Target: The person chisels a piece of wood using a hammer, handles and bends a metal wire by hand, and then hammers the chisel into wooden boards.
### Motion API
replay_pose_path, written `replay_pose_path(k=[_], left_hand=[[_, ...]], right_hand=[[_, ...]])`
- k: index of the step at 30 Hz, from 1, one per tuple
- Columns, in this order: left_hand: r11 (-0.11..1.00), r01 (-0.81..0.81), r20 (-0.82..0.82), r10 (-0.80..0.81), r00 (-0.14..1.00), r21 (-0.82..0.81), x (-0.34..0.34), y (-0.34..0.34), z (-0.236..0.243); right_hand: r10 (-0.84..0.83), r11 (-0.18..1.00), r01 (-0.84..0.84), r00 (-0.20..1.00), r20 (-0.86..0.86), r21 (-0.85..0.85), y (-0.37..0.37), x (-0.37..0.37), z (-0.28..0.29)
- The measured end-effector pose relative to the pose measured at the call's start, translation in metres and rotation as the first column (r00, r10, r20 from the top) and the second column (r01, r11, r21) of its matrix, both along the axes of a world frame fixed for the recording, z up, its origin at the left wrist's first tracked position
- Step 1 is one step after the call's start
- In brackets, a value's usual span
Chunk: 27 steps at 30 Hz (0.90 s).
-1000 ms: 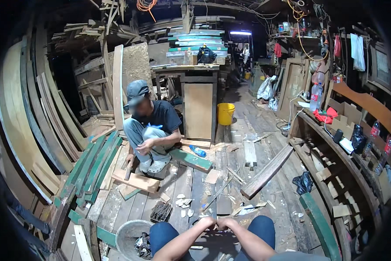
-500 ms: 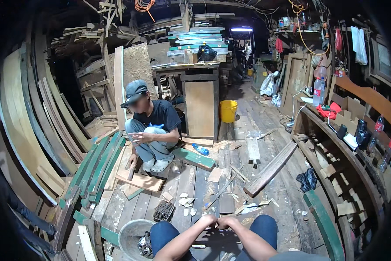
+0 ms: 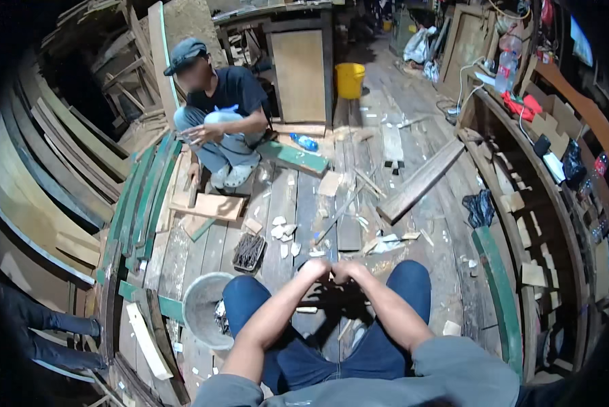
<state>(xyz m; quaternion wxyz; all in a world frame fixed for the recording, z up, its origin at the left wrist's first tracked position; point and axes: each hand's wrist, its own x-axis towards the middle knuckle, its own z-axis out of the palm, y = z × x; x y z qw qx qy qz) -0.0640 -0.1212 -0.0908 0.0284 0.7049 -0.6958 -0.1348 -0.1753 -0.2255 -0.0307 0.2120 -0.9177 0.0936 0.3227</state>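
Note:
Both my forearms reach forward between my bent knees, and my hands meet close together over the wooden floor. My left hand (image 3: 316,270) is curled inward, its fingertips turned away from view. Right beside it, my right hand (image 3: 344,272) is closed in a similar way. Whatever lies between the fingers is too small and hidden to make out. Just beyond are pale broken chips (image 3: 282,231) and a tray of dark nail-like pieces (image 3: 249,252). A grey bucket (image 3: 190,313) with metal bits inside stands by my left knee.
Across the floor at left, a person (image 3: 231,95) squats, one hand on a tool (image 3: 193,190) over a light board (image 3: 216,205). A dark beam (image 3: 421,182) lies ahead to the right. A green plank (image 3: 499,298) runs along the right side. Farther off stands a yellow bucket (image 3: 350,83).
My view has tipped downward, so the floor, my hands and knees appear higher and more of my legs shows. My hands stay together; the squatting person keeps much the same pose.

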Motion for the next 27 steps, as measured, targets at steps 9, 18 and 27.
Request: replay_pose_path(k=[9, 18, 27], left_hand=[[0.922, -0.083, 0.001, 0.089, 0.996, 0.378, -0.010, -0.004, 0.026], [0.782, -0.076, -0.061, 0.144, 0.988, 0.618, -0.009, -0.018, -0.017], [0.989, -0.071, 0.083, 0.061, 0.995, 0.129, -0.028, 0.006, 0.026]], right_hand=[[0.012, 1.000, -0.011, 1.000, -0.016, 0.028, 0.007, -0.007, 0.027], [0.147, 0.989, -0.147, 0.986, -0.071, 0.010, 0.001, 0.012, -0.017], [0.032, 0.998, -0.031, 0.999, -0.030, 0.053, -0.005, 0.002, -0.032]])
